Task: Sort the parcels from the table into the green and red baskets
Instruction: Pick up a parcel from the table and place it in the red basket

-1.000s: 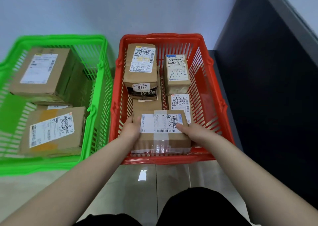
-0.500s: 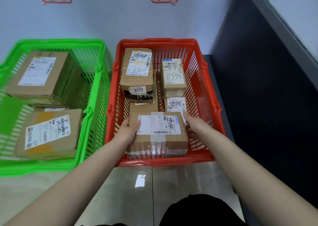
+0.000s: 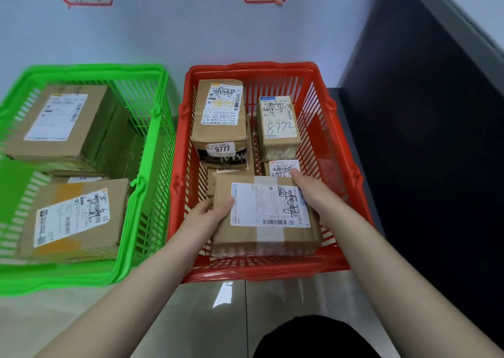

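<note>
Parcel (image 3: pixel 268 216) slightly higher now: brown cardboard, white scribbled label

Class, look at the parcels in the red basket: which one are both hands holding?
The front parcel, nearest the person: the left hand and right hand grip its sides. The 9777 parcel and 8772 parcel stand behind it, unheld.

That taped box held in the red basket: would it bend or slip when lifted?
Probably stiff: the parcel is squared cardboard, unbent between the left hand and right hand. Its glossy tape band may feel slippery. Low and flat, it seems unlikely to tip.
</note>
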